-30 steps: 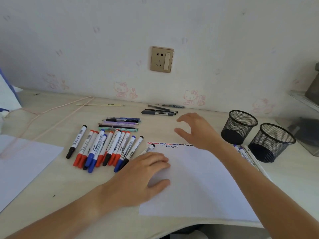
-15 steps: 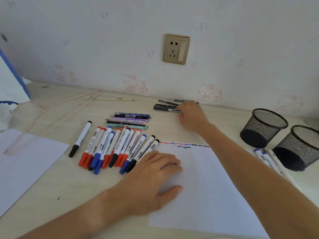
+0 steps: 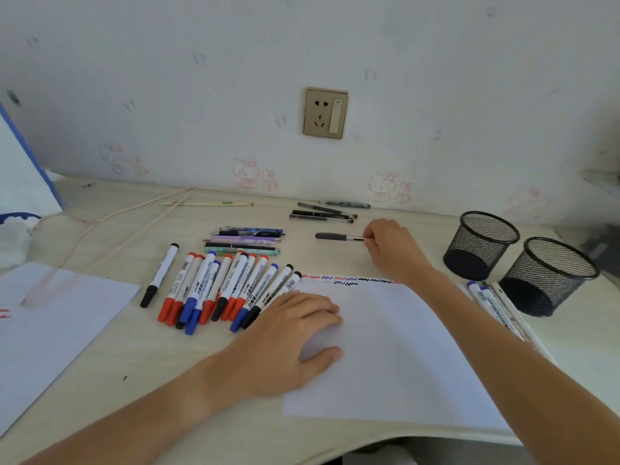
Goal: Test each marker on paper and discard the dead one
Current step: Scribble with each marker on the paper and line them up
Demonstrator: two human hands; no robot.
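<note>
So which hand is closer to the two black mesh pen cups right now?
Right. The right hand, pinching a dark pen, sits just to the left of the mesh cups. The left hand rests flat on the paper, farther left and nearer the person.

I see the right hand (image 3: pixel 392 250) back from the pen cluster by the wall, now pinching a dark pen (image 3: pixel 339 236) by one end, drawn out toward the paper (image 3: pixel 402 347).
</note>
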